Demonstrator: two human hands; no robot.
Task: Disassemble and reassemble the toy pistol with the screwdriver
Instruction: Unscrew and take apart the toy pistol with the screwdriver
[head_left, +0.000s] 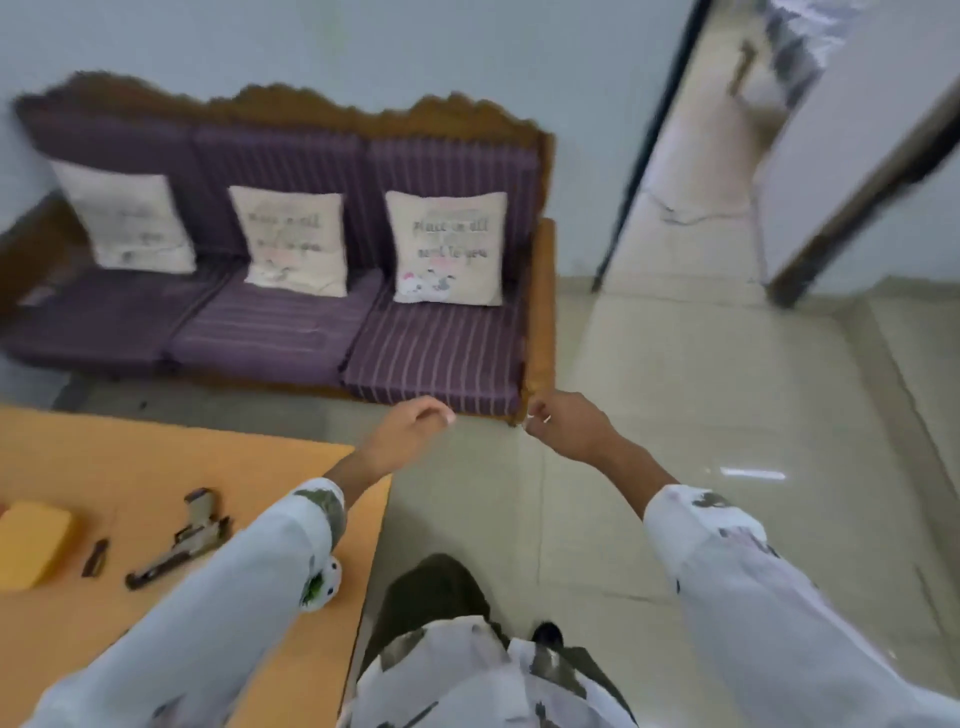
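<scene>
The grey toy pistol (182, 540) lies on the orange table (156, 467) at the lower left, barrel pointing toward me. A small dark piece, possibly the screwdriver (95, 557), rests just left of it. My left hand (402, 434) is raised in the air beyond the table's right edge, fingers curled closed with nothing seen in them. My right hand (566, 423) hangs in the air to the right of it, over the floor, fingers also curled. Both hands are far from the pistol. The picture is blurred.
A yellow box (31, 543) sits at the table's left edge. A purple striped sofa (291, 332) with three white cushions stands against the far wall. Pale tiled floor (701, 389) spreads to the right, toward an open door (857, 156).
</scene>
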